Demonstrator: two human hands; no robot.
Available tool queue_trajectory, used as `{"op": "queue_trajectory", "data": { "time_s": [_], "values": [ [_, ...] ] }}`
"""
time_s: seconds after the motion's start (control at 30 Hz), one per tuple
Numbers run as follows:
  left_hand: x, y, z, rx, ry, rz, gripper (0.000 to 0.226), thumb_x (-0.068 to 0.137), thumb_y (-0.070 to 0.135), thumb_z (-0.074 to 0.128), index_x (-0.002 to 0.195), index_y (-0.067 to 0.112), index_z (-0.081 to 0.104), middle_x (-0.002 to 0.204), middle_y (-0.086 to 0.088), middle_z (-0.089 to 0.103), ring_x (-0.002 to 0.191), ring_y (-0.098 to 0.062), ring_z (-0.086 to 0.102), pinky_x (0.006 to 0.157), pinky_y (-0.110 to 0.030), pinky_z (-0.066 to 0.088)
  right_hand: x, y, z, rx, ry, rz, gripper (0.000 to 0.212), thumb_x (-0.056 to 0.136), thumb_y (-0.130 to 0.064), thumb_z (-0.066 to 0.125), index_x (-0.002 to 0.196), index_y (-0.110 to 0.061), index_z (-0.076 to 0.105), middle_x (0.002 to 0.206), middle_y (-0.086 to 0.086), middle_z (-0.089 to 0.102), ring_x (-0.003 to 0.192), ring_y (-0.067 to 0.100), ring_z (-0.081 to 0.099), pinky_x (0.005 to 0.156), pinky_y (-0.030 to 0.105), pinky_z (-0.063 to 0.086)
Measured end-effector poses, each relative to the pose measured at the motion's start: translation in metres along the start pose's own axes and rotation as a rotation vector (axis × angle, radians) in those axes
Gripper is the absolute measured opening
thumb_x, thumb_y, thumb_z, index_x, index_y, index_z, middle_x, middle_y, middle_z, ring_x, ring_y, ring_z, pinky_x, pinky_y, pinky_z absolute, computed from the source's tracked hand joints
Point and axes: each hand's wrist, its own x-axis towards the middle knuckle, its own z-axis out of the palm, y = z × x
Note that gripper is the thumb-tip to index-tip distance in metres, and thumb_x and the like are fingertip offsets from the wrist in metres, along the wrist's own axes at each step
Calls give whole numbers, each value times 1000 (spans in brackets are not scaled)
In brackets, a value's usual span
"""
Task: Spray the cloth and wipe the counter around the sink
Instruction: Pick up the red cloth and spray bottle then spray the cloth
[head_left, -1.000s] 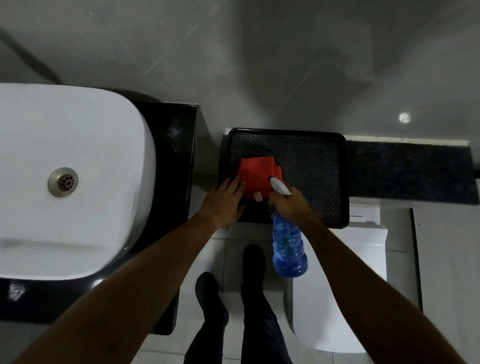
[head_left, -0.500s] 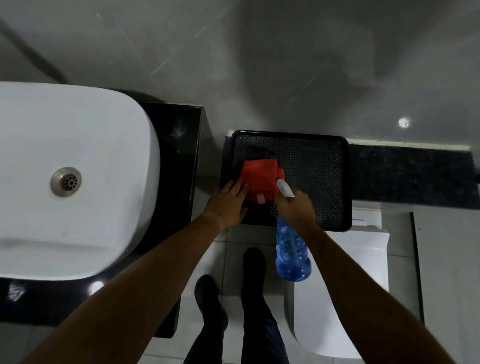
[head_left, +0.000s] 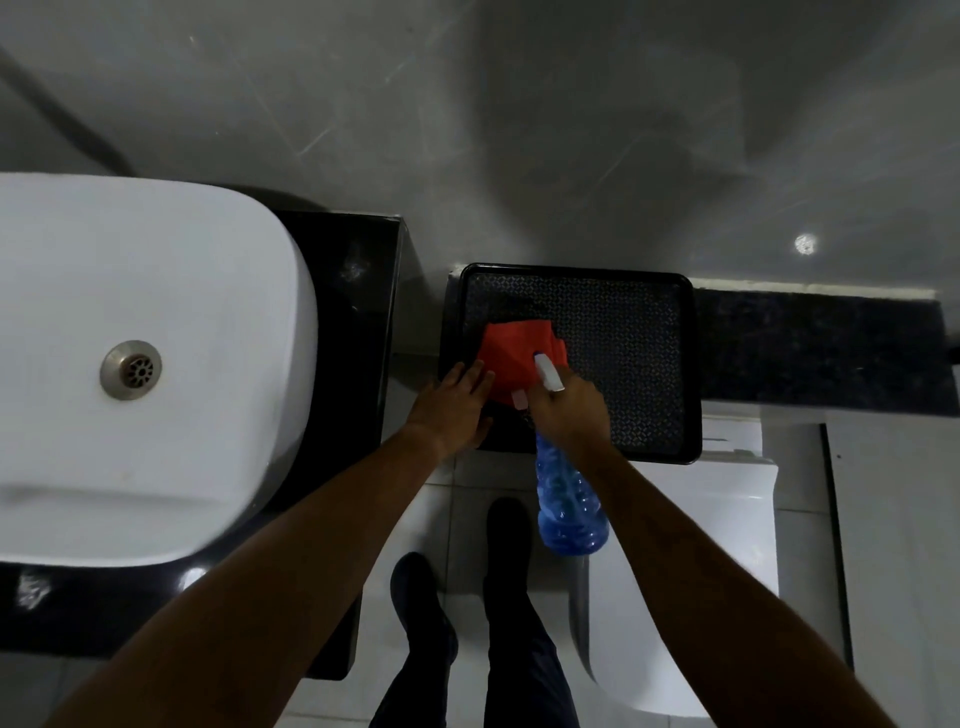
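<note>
A red cloth (head_left: 511, 353) lies crumpled in a black patterned tray (head_left: 634, 343) that sits on top of a toilet tank. My left hand (head_left: 454, 402) rests flat, fingers spread, on the cloth's left edge and the tray's front rim. My right hand (head_left: 571, 410) grips the neck of a blue spray bottle (head_left: 569, 506), whose white nozzle (head_left: 548, 371) points at the cloth from just above it. The white sink (head_left: 156, 364) sits on a black counter (head_left: 353, 291) to the left.
A white toilet (head_left: 691, 545) stands below the tray on the right. A dark ledge (head_left: 821, 348) runs along the grey wall to the right. My legs and dark shoes (head_left: 421, 597) stand on the white tiled floor between counter and toilet.
The view has shifted slightly. Both hands stay almost where they were, the left on the cloth and the right holding the bottle aimed at it.
</note>
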Motion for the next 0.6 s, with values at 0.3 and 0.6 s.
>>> {"op": "queue_trajectory", "data": {
  "time_s": [0.3,0.6],
  "values": [
    [3,-1,2,-51,7,9,71,98,46,44,156,17,15,166,-7,9,152,-31,11,118,-57,23,-7,29,-12,-71,-91,32,18,90,-29,57,83,-13,62,84,19,70,82,40,67,72,36,45],
    [17,3,-20,-76,136,14,47,96,42,47,134,14,52,142,-11,47,134,-31,41,104,-49,42,7,0,-109,579,246,-131,23,76,-33,60,93,-20,68,71,-1,67,61,13,68,53,32,55]
  ]
}}
